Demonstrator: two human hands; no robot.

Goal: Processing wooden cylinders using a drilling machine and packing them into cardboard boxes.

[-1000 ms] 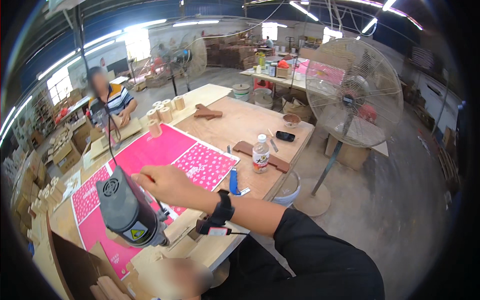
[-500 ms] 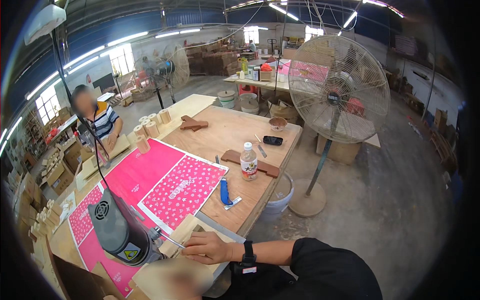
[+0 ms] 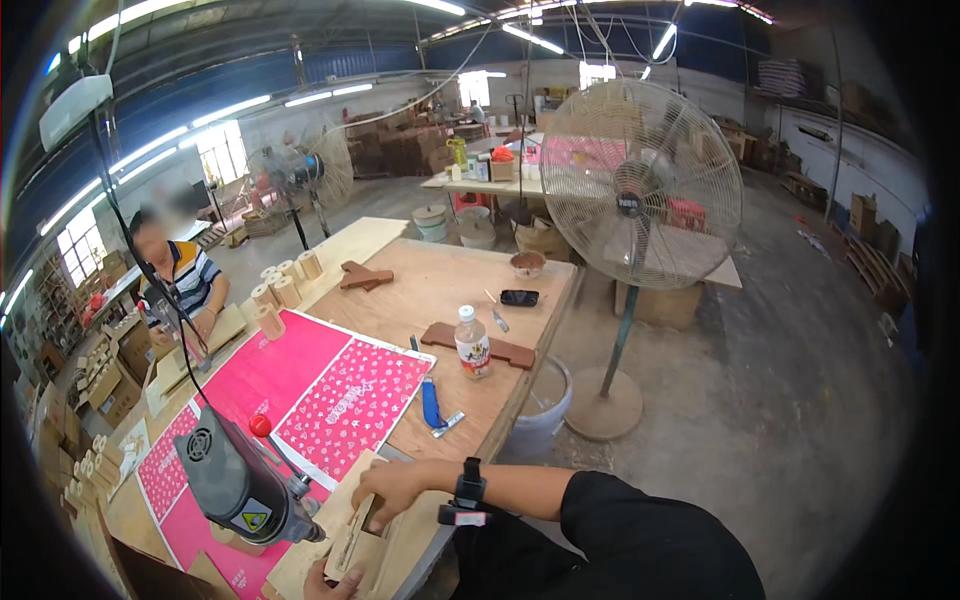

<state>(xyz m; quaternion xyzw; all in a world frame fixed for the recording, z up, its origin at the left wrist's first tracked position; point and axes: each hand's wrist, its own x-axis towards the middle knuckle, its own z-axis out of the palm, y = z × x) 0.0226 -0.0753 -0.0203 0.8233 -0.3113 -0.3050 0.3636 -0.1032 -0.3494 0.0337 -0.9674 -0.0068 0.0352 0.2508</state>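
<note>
A pale wooden piece with a long narrow slot [image 3: 366, 553] lies on a light board [image 3: 290, 572] beside the grey drill press [image 3: 238, 478]. My right hand [image 3: 390, 492], wearing a dark wristband, reaches in from the right. Its fingers curl over the piece's far end and grip it. At the lower edge my left hand [image 3: 328, 584] shows only partly, with thumb and fingers closed on the near end. Beside both hands is the drill's chuck [image 3: 308, 530]. The drill's lever stands raised, its red ball knob [image 3: 260, 425] free of any hand.
Pink printed sheets [image 3: 345, 400] cover the table's left part. Right of them are a blue-handled tool [image 3: 432, 405], a drink bottle [image 3: 472, 345], brown wooden parts [image 3: 515, 354] and a phone [image 3: 519, 298]. A large fan [image 3: 640, 190] stands beyond; a co-worker [image 3: 185, 280] sits far left.
My right hand has left the drill's lever and now grips the wooden piece. The lever has swung up, showing its red knob. My left hand, blurred before, now shows at the piece's near end.
</note>
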